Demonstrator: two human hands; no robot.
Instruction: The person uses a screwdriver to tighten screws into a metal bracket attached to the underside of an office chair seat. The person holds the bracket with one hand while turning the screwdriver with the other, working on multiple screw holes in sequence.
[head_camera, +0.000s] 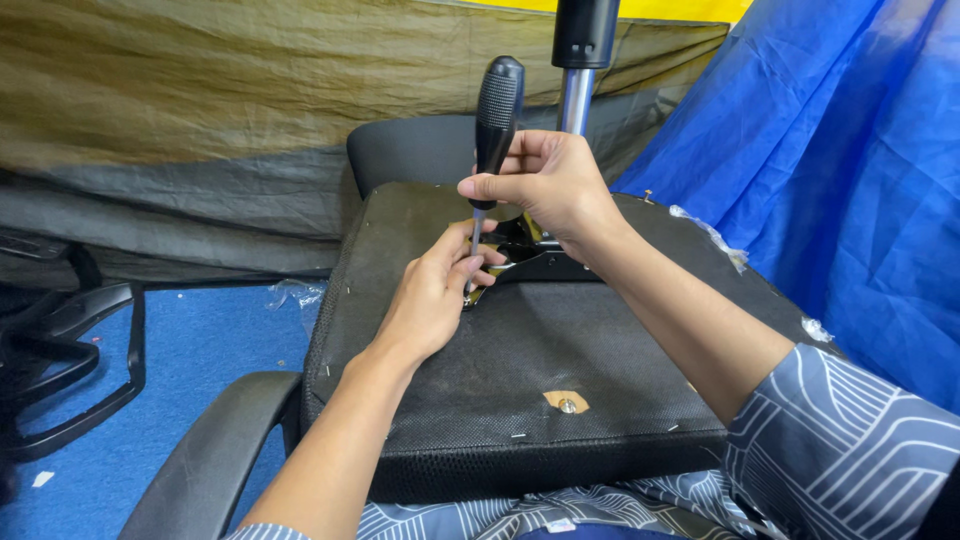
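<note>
filling the centre of the view, an upturned office chair seat (560, 350) shows its black fabric underside, one armrest (215, 450) curving off at lower left and the chrome gas-lift column (577, 95) standing upright behind. blue tarpaulin (830, 180) hangs to the right, olive tarpaulin (200, 110) drapes across the back, and a blue floor (210, 340) lies beneath. the right hand (550, 185) is clamped around a black-handled screwdriver (492, 140), held nearly upright, its shaft running down to the black metal seat mechanism (535, 260) bolted to the underside. the left hand (435, 290) curls around the lower shaft, fingers together, steadying the tip against the plate. a bolt head (567, 405) sits in a torn patch near the seat's front edge.
</note>
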